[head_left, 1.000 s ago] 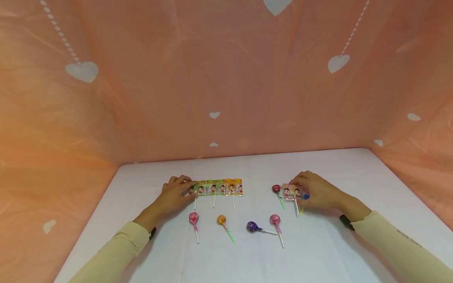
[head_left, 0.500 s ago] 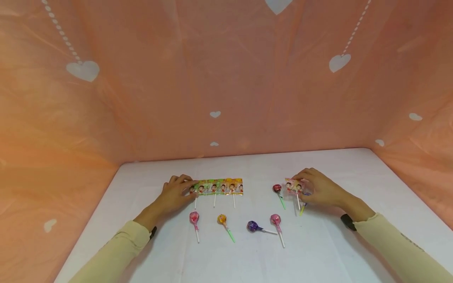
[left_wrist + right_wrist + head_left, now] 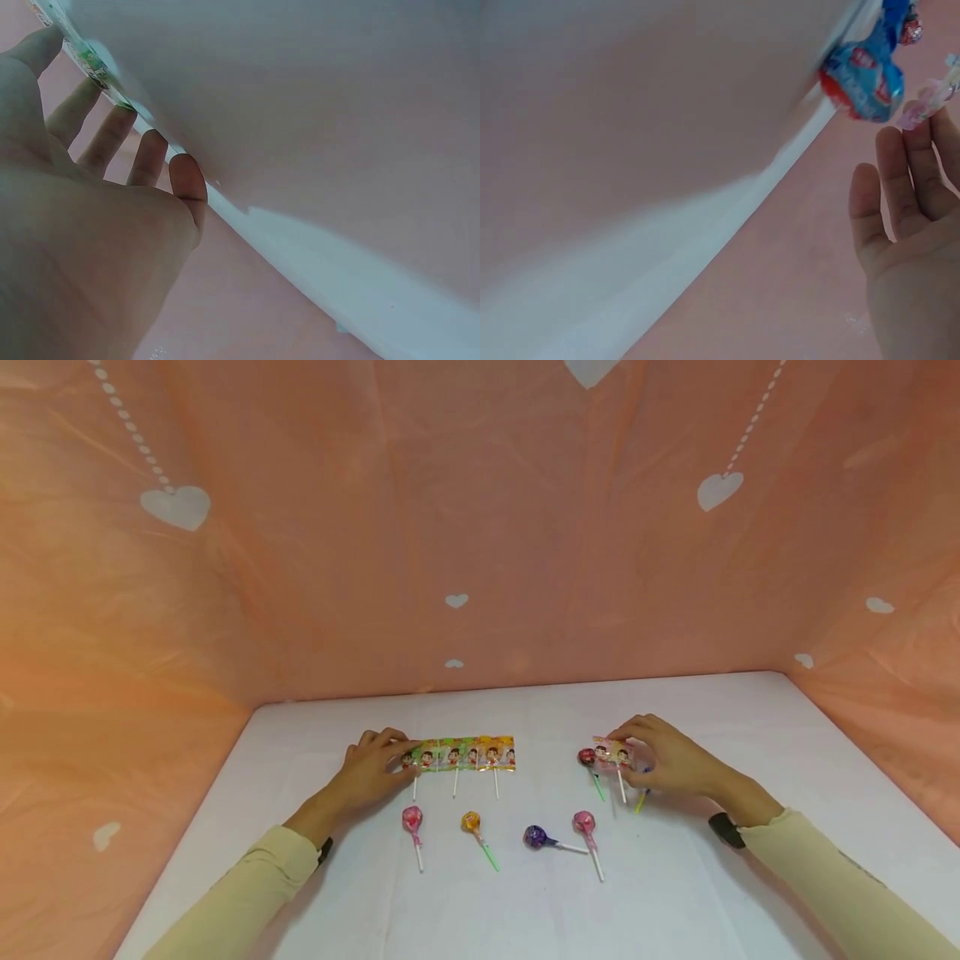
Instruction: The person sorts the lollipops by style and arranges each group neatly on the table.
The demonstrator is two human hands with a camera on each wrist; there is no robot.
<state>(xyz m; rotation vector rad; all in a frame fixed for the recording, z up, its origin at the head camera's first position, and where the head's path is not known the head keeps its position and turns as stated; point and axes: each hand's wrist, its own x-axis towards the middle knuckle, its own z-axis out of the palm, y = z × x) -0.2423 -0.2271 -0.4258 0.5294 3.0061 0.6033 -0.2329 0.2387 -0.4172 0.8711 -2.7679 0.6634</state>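
Observation:
My left hand [image 3: 367,770] holds the leftmost flat-packet lollipop [image 3: 426,757] by its edges, finger at the top and thumb below. This green packet lines up with another green packet lollipop [image 3: 453,755] and a yellow one [image 3: 495,753], sticks toward me. In the left wrist view its printed edge [image 3: 94,66] shows at my fingertips. My right hand [image 3: 667,758] pinches a pink flat-packet lollipop [image 3: 611,752] just above the table, its stick hanging down. The packet overlaps a red ball lollipop [image 3: 587,757] with a green stick. A blue-wrapped lollipop [image 3: 866,82] lies beneath my right hand.
Nearer me on the white table [image 3: 450,918] lie ball lollipops: a pink one [image 3: 412,818] at left, an orange one [image 3: 471,823], a purple one [image 3: 536,837] and another pink one [image 3: 584,823]. Orange cloth [image 3: 525,543] with white hearts walls the back and sides.
My right hand has raised the pink packet lollipop off the table and shifted it left, toward the red lollipop. My left hand and the row of packets have stayed put.

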